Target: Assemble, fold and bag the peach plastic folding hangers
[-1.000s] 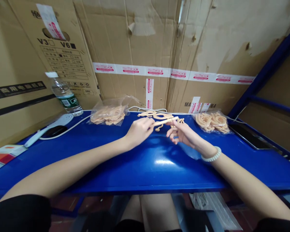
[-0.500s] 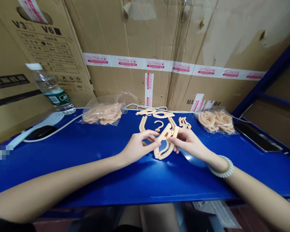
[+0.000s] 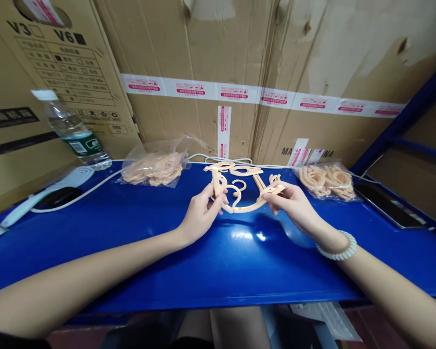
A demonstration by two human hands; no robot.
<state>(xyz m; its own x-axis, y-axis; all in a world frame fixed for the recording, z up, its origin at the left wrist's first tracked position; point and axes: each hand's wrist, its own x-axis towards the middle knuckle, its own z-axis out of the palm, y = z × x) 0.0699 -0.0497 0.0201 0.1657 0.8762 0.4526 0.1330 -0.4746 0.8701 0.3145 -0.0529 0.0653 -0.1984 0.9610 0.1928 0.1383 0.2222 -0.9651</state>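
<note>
A peach hanger [image 3: 247, 209] is held spread over the middle of the blue table [image 3: 203, 276], one end pinched by the left hand [image 3: 199, 215], the other by the right hand [image 3: 294, 206]. Similar loose pieces [image 3: 255, 171] are laid toward the table's rear edge.

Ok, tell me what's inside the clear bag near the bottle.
The clear bag holds a pile of beige pieces; those underneath are covered, so their shapes and number can't be told.
</note>
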